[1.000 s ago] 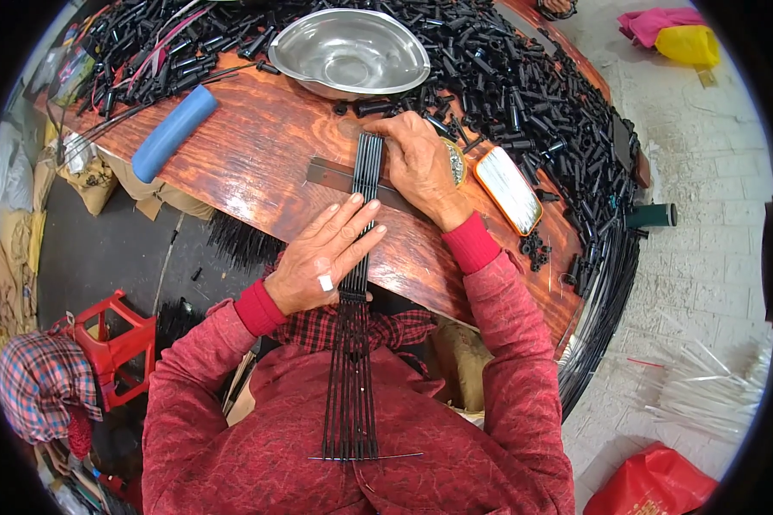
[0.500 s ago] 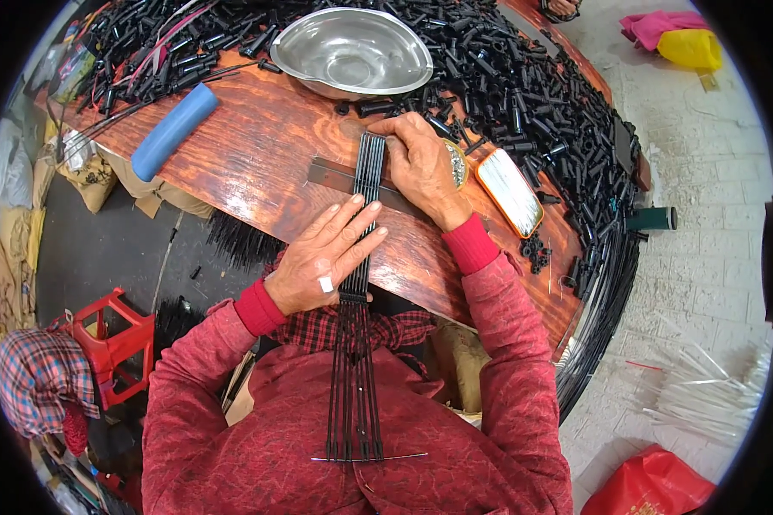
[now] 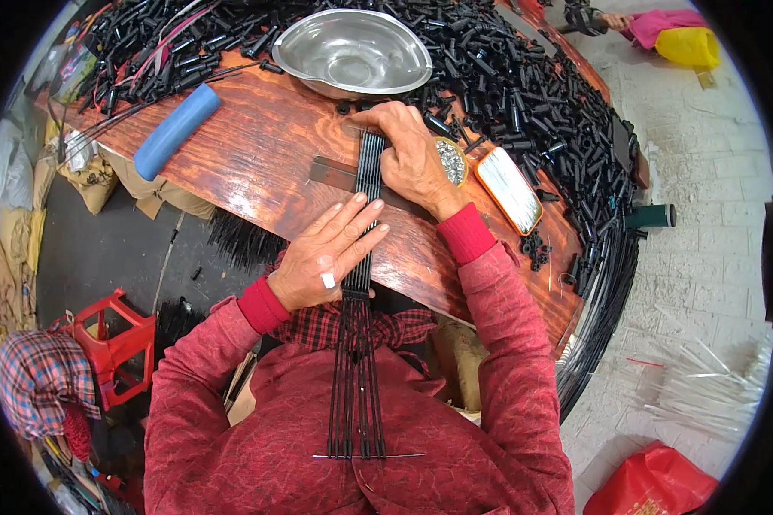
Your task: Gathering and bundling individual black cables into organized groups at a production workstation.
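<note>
A flat row of thin black umbrella ribs [image 3: 369,163] runs from the wooden table down in front of my body, with a thin wire [image 3: 404,455] across the lower ends. My left hand [image 3: 326,253] lies over the ribs near the table edge, fingers stretched across them and a thumb tip showing past their far side. At the upper end my right hand [image 3: 414,159] curls round the ribs, its index finger reaching over their tips and its thumb against their right side. Under the ribs, a dark flat metal strip [image 3: 332,173] lies on the table.
Black plastic tubes [image 3: 524,94] pile along the table's far and right sides. A steel bowl [image 3: 352,51], blue tube [image 3: 177,130], dish of small metal parts [image 3: 452,161] and orange-rimmed tray [image 3: 511,190] surround my hands. A red stool [image 3: 116,343] stands left. Another person's hand [image 3: 614,21] shows top right.
My right hand has shifted slightly left, its index finger now extending across the rib tips. My left hand stays put. The other person's hand has moved right, to the pink cloth.
</note>
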Demonstrator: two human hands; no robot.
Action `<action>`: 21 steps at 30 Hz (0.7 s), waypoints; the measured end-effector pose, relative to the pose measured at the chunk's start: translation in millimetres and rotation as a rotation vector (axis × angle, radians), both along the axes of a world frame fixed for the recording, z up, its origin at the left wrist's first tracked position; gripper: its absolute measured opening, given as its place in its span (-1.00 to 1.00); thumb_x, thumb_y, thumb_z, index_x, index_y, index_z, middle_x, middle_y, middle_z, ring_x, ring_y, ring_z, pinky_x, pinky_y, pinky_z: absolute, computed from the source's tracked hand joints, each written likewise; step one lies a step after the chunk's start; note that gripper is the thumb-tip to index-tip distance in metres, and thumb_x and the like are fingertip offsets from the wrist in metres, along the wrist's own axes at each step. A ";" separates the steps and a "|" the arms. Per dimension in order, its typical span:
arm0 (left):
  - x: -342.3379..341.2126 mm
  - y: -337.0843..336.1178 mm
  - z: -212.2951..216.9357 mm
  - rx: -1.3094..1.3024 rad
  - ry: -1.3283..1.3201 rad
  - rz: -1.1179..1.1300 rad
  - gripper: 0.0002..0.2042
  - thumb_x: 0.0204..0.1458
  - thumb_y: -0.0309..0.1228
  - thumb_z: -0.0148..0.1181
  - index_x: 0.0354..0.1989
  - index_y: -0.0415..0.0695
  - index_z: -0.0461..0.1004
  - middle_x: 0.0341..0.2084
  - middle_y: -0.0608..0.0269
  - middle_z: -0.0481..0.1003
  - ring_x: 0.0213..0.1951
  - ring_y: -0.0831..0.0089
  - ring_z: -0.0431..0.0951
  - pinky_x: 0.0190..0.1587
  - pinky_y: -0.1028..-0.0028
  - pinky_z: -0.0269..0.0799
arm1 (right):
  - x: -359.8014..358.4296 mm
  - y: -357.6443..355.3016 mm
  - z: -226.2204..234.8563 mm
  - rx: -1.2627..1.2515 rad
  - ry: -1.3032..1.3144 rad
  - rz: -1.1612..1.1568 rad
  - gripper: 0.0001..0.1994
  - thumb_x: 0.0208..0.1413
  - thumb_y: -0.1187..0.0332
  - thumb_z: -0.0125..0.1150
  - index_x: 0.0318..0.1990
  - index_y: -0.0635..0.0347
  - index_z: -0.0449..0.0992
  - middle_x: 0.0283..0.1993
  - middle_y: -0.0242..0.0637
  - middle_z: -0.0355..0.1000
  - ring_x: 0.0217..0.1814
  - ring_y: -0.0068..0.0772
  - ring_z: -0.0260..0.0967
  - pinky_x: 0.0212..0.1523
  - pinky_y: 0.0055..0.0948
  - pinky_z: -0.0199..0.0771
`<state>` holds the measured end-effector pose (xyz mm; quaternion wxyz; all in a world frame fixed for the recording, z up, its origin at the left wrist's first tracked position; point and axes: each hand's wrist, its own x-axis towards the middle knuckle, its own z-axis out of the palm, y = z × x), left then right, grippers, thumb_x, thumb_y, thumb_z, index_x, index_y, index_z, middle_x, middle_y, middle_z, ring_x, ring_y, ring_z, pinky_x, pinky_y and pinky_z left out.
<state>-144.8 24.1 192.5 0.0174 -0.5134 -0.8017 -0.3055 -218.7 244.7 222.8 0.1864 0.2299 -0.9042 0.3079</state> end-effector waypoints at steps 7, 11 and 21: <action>25.9 -13.2 -0.1 -0.008 -0.020 -0.008 -0.21 -0.21 -0.46 0.34 0.36 -0.13 0.30 0.44 -0.01 0.15 0.47 -0.01 0.12 0.43 0.05 0.09 | 37.0 31.7 21.8 -0.018 0.056 -0.165 -0.51 -0.14 0.69 -0.06 0.02 0.22 0.51 -0.03 -0.11 0.45 0.07 -0.04 0.38 0.20 -0.18 0.33; 52.8 -25.7 -10.9 -0.071 0.023 0.000 -0.17 -0.13 -0.13 0.46 0.36 -0.17 0.30 0.44 -0.02 0.15 0.47 -0.03 0.11 0.44 0.05 0.07 | 68.2 44.7 32.2 -0.018 -0.009 -0.226 -0.54 -0.13 0.70 -0.08 -0.03 0.23 0.52 -0.09 -0.11 0.47 0.05 -0.03 0.40 0.18 -0.21 0.34; 49.5 -24.8 -3.6 -0.072 0.008 -0.037 -0.15 -0.26 -0.41 0.40 0.37 -0.18 0.27 0.45 0.00 0.13 0.49 0.02 0.06 0.46 0.06 0.03 | 121.2 13.4 27.2 0.144 -0.080 -0.012 -0.70 -0.09 0.66 0.09 -0.17 0.19 0.57 -0.18 -0.10 0.48 -0.09 0.04 0.44 -0.03 -0.14 0.45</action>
